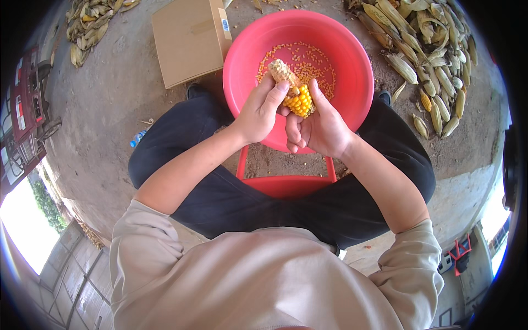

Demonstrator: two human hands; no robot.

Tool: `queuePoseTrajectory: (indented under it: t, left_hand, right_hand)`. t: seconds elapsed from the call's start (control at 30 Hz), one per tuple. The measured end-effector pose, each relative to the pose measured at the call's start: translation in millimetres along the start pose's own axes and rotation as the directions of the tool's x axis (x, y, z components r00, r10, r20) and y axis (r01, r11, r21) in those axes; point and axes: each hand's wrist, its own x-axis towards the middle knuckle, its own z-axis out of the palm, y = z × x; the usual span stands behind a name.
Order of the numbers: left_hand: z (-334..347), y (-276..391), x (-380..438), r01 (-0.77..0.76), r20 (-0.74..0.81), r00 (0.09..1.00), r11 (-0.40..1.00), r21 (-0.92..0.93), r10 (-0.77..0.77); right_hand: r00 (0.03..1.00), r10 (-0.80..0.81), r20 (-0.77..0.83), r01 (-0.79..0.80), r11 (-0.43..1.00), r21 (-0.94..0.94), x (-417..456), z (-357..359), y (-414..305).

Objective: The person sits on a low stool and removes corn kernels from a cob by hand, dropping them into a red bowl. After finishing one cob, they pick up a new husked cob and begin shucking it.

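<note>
My left hand (262, 105) grips a partly shelled corn cob (300, 102) by its bare upper part, thumb on top. Yellow kernels still cover the cob's lower end. Against that end rests my right hand (324, 119), its thumb along the kernels and its other fingers curled below; how firmly it holds the cob cannot be told. Both hands are above a round red plastic basin (299, 18), where loose corn kernels (307, 68) lie scattered over the bottom.
A closed cardboard box (189, 41) stands left of the basin. Husked and unhusked corn ears (437, 74) are piled at the right, dry husks (90, 31) at the upper left. A plastic bottle (138, 138) lies by my left knee. Part of a red seat (288, 186) shows between my legs.
</note>
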Motion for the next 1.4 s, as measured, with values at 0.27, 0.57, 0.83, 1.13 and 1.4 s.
queuePoseTrajectory:
  t: [0.27,0.57,0.83,1.13,1.4]
  left_hand:
    - [0.5,12.8,-1.7,0.083,0.099,0.993,0.97,-0.227,-0.062]
    - [4.6,11.0,-4.5,0.16,0.121,0.984,0.948,-0.274,-0.131]
    - [7.0,3.1,-0.6,0.181,0.009,0.983,0.957,-0.226,-0.184]
    - [-2.9,-13.2,-4.2,0.224,0.011,0.974,0.949,-0.221,-0.228]
    - [-0.2,-4.9,6.0,0.14,0.049,0.99,0.978,-0.157,-0.134]
  right_hand:
    - [0.998,-0.02,0.052,0.011,0.986,0.165,-1.9,0.3,-3.2]
    - [0.998,0.035,0.049,-0.042,0.988,0.146,-0.9,-2.1,-2.4]
    - [1.0,0.025,-0.015,-0.023,0.997,0.077,3.6,-6.5,7.4]
    - [0.978,0.017,-0.209,-0.022,1.0,-0.022,5.6,2.9,10.4]
    - [0.975,-0.145,-0.167,0.113,0.976,-0.186,1.9,1.4,-4.2]
